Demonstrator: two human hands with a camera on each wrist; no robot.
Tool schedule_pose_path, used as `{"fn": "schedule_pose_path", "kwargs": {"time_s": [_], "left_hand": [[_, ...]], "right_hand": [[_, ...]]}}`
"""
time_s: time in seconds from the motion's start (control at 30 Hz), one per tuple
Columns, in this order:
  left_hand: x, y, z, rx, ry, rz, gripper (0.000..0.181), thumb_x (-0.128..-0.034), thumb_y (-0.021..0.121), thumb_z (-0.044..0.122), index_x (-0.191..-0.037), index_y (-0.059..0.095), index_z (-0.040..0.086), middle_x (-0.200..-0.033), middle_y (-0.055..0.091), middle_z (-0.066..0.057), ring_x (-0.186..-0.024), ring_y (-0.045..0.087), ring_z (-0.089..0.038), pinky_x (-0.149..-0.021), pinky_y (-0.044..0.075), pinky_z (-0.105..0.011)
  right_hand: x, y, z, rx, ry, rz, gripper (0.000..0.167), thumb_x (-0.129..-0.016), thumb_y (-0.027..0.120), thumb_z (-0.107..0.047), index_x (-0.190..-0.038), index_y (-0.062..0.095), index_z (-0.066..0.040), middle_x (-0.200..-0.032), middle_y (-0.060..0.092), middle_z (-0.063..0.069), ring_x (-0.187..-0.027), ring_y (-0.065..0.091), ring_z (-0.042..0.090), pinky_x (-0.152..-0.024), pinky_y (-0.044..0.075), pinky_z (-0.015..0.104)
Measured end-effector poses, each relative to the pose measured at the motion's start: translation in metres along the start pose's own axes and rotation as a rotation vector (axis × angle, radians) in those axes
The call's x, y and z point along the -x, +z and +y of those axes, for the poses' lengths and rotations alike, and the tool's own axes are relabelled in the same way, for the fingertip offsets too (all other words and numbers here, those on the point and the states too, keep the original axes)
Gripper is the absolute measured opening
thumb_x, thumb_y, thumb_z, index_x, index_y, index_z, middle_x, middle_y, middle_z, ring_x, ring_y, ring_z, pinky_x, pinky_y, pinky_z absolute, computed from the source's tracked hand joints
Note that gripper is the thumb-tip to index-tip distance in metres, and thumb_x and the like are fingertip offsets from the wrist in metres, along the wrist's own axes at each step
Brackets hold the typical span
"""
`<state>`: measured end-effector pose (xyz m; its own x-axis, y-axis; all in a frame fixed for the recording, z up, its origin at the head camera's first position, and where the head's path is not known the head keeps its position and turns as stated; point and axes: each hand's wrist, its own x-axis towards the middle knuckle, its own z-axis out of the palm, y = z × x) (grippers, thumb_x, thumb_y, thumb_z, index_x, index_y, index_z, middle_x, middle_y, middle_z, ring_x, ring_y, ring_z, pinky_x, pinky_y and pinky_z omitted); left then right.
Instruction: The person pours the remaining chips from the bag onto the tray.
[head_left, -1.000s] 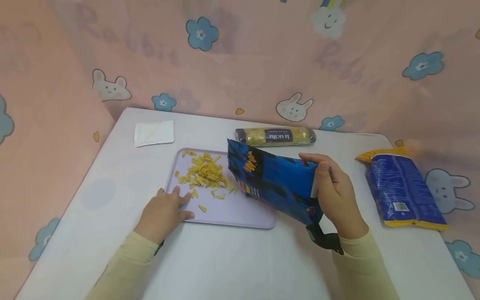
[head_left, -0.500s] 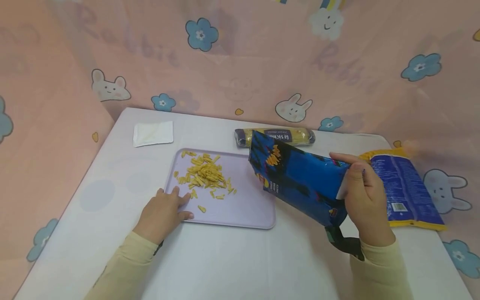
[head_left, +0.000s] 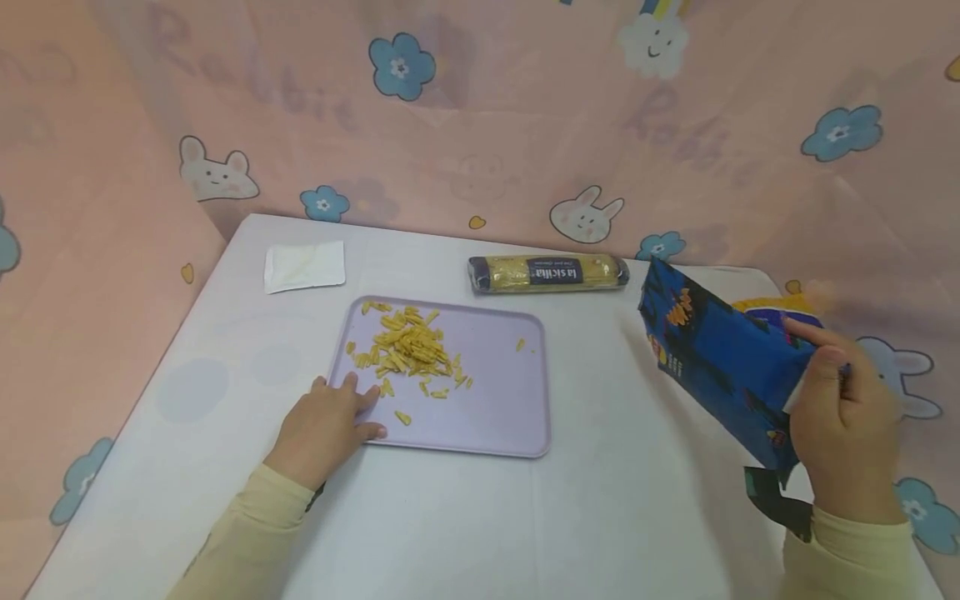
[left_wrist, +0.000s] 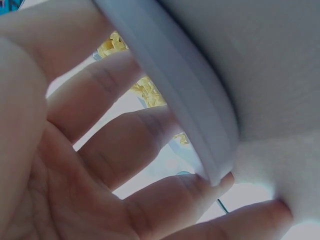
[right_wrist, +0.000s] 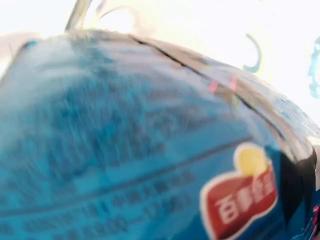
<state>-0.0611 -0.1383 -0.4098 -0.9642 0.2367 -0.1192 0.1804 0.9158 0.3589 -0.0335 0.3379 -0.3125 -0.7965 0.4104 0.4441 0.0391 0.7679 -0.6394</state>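
My right hand (head_left: 847, 417) grips one end of a blue chip bag (head_left: 720, 358), thumb on the near side, holding it tilted above the table's right part. Close up in the right wrist view, the same chip bag (right_wrist: 125, 145) shows a red-and-yellow logo. Yellow stick-shaped chips (head_left: 412, 346) lie heaped on the left half of a lilac tray (head_left: 495, 408). At the tray's front left corner rests my left hand (head_left: 322, 433), its fingers spread. The left wrist view shows those fingers (left_wrist: 135, 135) reaching to the tray's rim (left_wrist: 185, 85).
A flat white packet (head_left: 305, 267) lies at the back left. Behind the tray is a long yellow packet (head_left: 551, 273) labelled la sicilia. A blue and yellow bag (head_left: 780, 308) lies at the right, mostly hidden. A patterned pink cloth (head_left: 480, 108) hangs behind the table.
My right hand has carried the chip bag rightward, from over the tray to the table's right side, uncovering the tray's right half. The left hand has stayed at the tray corner.
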Motion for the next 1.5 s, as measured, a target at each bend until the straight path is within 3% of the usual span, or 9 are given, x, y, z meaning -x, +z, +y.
{"fn": "schedule_pose_path", "kwargs": {"time_s": [0.03,0.13,0.27,0.37,0.5,0.7,1.13,1.33,1.5], "left_hand": [[0.0,0.0,0.0,0.0,-0.001,-0.001,0.056,-0.0857,0.089,0.033,-0.132,0.075,0.005,-0.141,0.059,-0.035,-0.109,0.061,-0.058,-0.08,0.055,-0.061],[0.0,0.0,0.001,0.0,0.002,0.001,0.056,-0.0855,0.089,0.033,-0.132,0.075,0.005,-0.14,0.059,-0.035,-0.107,0.062,-0.057,-0.078,0.055,-0.06],[-0.001,0.0,0.002,0.003,0.005,-0.005,0.056,-0.0856,0.089,0.033,-0.132,0.075,0.004,-0.141,0.059,-0.035,-0.109,0.061,-0.057,-0.08,0.055,-0.06],[-0.001,-0.001,0.002,0.001,0.006,-0.01,0.057,-0.0859,0.089,0.034,-0.132,0.074,0.005,-0.141,0.059,-0.035,-0.11,0.061,-0.059,-0.08,0.055,-0.061],[0.0,-0.002,0.002,-0.003,0.011,-0.011,0.057,-0.0865,0.088,0.034,-0.133,0.074,0.005,-0.141,0.058,-0.035,-0.108,0.061,-0.059,-0.079,0.055,-0.061],[0.002,-0.003,0.0,0.006,-0.006,-0.018,0.058,-0.0868,0.088,0.034,-0.134,0.073,0.005,-0.142,0.057,-0.035,-0.106,0.061,-0.058,-0.079,0.054,-0.061],[0.006,-0.002,-0.006,0.007,-0.001,-0.022,0.058,-0.0882,0.087,0.035,-0.135,0.072,0.004,-0.142,0.057,-0.036,-0.111,0.06,-0.062,-0.082,0.054,-0.064],[0.009,0.001,-0.008,-0.005,0.018,-0.019,0.057,-0.0913,0.084,0.035,-0.137,0.071,0.004,-0.144,0.055,-0.036,-0.121,0.053,-0.068,-0.085,0.053,-0.068],[0.012,0.003,-0.009,-0.006,0.02,-0.093,0.059,-0.1001,0.074,0.039,-0.147,0.063,0.005,-0.154,0.046,-0.035,-0.136,0.04,-0.066,-0.089,0.051,-0.072]], "right_hand": [[0.0,-0.001,0.004,0.038,-0.021,-0.002,0.039,-0.116,0.042,-0.031,-0.144,0.069,-0.028,-0.143,0.064,0.02,-0.115,0.067,0.02,-0.106,0.045,0.029],[0.002,0.001,0.014,0.114,-0.084,-0.082,0.041,-0.116,0.041,-0.031,-0.15,0.063,-0.023,-0.145,0.061,0.025,-0.121,0.066,0.039,-0.107,0.049,0.047],[0.009,0.013,0.029,0.103,-0.252,-0.299,0.043,-0.116,0.042,-0.022,-0.157,0.053,-0.013,-0.152,0.051,0.029,-0.136,0.046,0.059,-0.11,0.031,0.075],[0.019,0.026,0.037,0.028,-0.371,-0.439,0.044,-0.114,0.048,-0.013,-0.158,0.05,-0.009,-0.156,0.047,0.028,-0.14,0.041,0.059,-0.115,0.026,0.072],[0.035,0.041,0.037,-0.048,-0.408,-0.548,0.047,-0.111,0.055,-0.01,-0.157,0.051,-0.01,-0.162,0.041,0.023,-0.146,0.034,0.057,-0.118,0.021,0.071],[0.053,0.062,0.033,0.048,-0.468,-0.636,0.049,-0.106,0.067,-0.02,-0.152,0.055,-0.012,-0.163,0.035,0.025,-0.144,0.031,0.057,-0.107,0.019,0.081],[0.07,0.082,0.034,0.25,-0.284,-1.014,0.082,-0.091,0.076,-0.06,-0.159,0.049,-0.024,-0.173,0.019,0.021,-0.154,0.01,0.057,-0.112,0.003,0.083],[0.073,0.084,0.036,0.245,-0.261,-1.042,0.083,-0.09,0.076,-0.064,-0.16,0.049,-0.028,-0.174,0.019,0.02,-0.155,0.01,0.056,-0.11,0.005,0.084],[0.07,0.082,0.037,0.198,-0.271,-1.022,0.076,-0.091,0.076,-0.059,-0.157,0.053,-0.03,-0.173,0.022,0.019,-0.155,0.013,0.056,-0.11,0.008,0.084]]}}
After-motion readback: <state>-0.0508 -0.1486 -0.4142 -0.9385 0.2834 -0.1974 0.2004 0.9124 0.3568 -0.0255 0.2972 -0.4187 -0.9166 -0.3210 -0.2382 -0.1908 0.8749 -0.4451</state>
